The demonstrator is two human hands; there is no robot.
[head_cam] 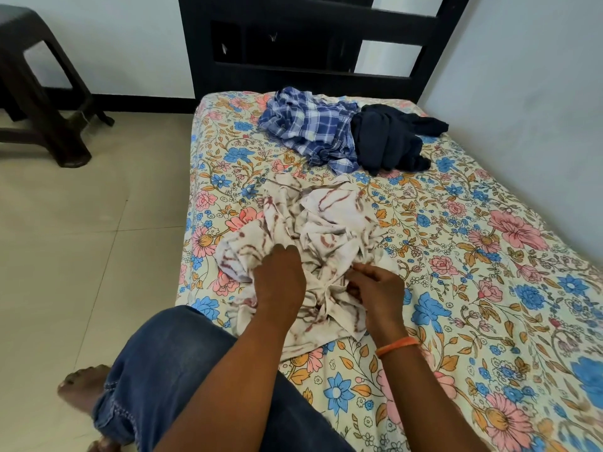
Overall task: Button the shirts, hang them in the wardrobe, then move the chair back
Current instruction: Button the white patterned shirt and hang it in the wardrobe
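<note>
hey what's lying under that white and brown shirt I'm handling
The white and brown shirt lies crumpled on the floral bedsheet, with the left hand and right hand on it. Anything beneath its folds is hidden.

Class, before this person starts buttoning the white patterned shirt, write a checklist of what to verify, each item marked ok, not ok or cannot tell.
1. Both hands on the white shirt: ok, left hand and right hand are gripping it.
2. Shirt laid flat: not ok, crumpled.
3. Buttons found: cannot tell.
4. Other shirts out of the way: ok, the checked shirt and dark garment lie apart near the headboard.
5. Hangers at hand: cannot tell.
</note>
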